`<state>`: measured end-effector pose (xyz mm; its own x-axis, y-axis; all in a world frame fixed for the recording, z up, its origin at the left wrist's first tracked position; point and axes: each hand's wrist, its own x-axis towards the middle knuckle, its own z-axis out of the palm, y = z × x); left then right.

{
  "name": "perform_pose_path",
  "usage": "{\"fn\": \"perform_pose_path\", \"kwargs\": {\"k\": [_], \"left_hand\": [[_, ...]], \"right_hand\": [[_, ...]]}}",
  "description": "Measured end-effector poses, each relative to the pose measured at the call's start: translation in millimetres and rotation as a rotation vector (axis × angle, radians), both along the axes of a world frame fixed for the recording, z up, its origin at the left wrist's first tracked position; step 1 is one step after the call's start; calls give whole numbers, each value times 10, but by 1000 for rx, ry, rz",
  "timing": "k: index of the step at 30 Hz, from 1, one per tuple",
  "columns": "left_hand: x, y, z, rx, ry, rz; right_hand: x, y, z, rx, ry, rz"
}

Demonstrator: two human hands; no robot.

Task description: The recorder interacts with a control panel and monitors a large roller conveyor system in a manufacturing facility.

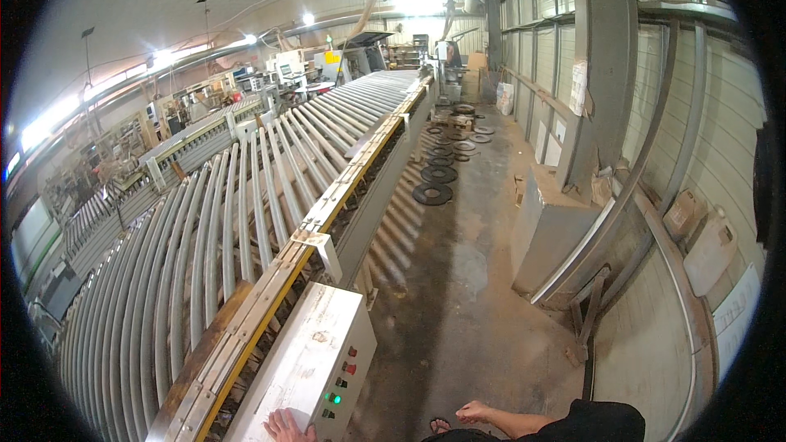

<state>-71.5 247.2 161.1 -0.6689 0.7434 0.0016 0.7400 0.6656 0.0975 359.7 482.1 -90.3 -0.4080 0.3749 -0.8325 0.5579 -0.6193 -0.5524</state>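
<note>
Head view, left hand [288, 426]: I see it laid flat on the near end of the white control box [315, 360], fingers spread and open, gripping nothing.
Head view, right hand [475, 413]: I see it held low over the floor, just right of the box and apart from it; the fingers look loosely curled with nothing in them, though I cannot tell this for sure at the picture's rim.
Head view, control box: white, scuffed, slanted lid; it sits against the near end of the roller conveyor [246, 196], at my lower centre.
Head view, buttons [338, 383]: a short column on the box's right face, red ones above, one lit green below. Neither hand is on them; the left hand rests on the lid, near the lowest button.
Head view, roller conveyor: a long bed of grey rollers with a yellow side rail; I see no load on the rollers near me.
Head view, floor [458, 295]: dusty concrete; dark rings [432, 193] lie in a loose line farther along the aisle.
Head view, wall side: a grey cabinet [550, 229] and two pale jugs [708, 250] stand well apart from my hands.
Progress, as I judge it: I am at the box with one hand on it; no button is being pressed. The green lamp suggests power is on. Any work at the buttons or on the conveyor remains to be done.
</note>
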Motion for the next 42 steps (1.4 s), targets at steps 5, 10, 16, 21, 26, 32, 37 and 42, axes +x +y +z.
{"fn": "perform_pose_path", "kwargs": {"k": [5,10,16,21,26,32,37,42], "left_hand": [[-35,-15,-47,15,8,-4],[-24,-25,-51,17,16,-2],[-32,-11,-52,12,14,-7],[-38,-28,-86,32,34,-19],[-45,-23,-73,17,22,-9],[-23,-11,-12,-8,0,2],[-8,5,24,-28,-5,10],[-15,12,15,-19,-23,13]], "right_hand": [[-75,16,100,41,-98,44],[-73,10,11,62,-84,70],[-79,6,162,78,-81,88],[-84,28,197,35,-63,91],[-108,2,247,67,-71,106],[-54,-10,97,44,-50,78],[11,9,-71,13,-16,92],[38,-8,-113,18,14,60]]}}
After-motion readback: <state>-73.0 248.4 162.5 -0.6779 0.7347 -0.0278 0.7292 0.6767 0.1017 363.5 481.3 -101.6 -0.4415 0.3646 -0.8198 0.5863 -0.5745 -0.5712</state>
